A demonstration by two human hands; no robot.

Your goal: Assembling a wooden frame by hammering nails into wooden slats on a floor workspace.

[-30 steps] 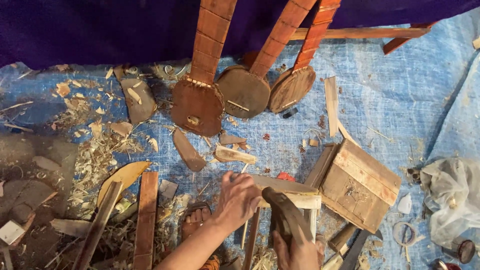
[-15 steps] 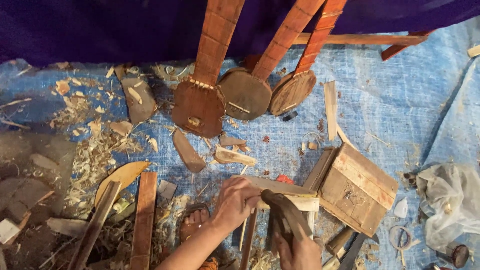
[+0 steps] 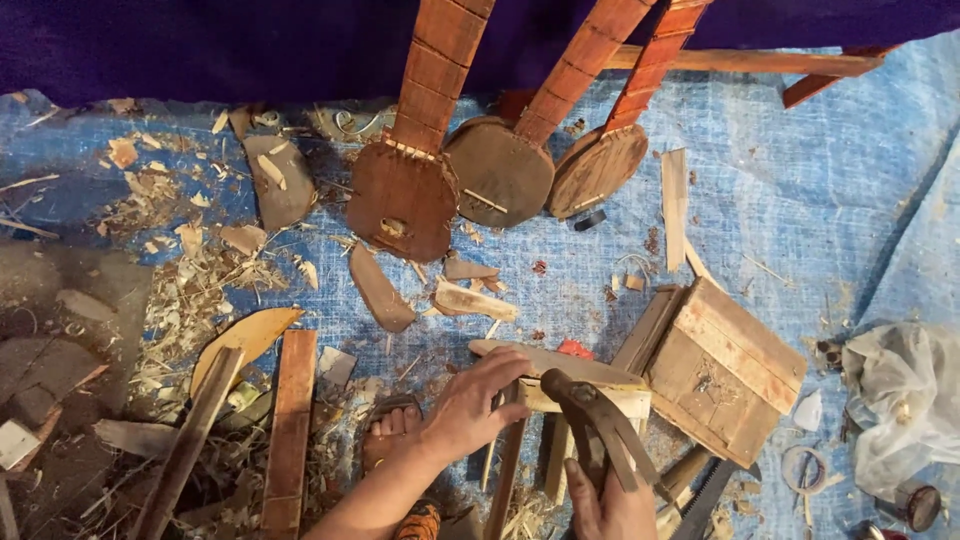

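While the left hand (image 3: 475,405) presses flat on the pale wooden workpiece (image 3: 560,375) at lower centre, as before, the right hand (image 3: 610,505) still grips a dark curved tool (image 3: 590,415) just beside it; only the view has shifted slightly.

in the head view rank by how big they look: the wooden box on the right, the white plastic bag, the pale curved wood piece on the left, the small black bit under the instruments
1. wooden box
2. white plastic bag, partly cut off by the edge, so unsure
3. pale curved wood piece
4. small black bit
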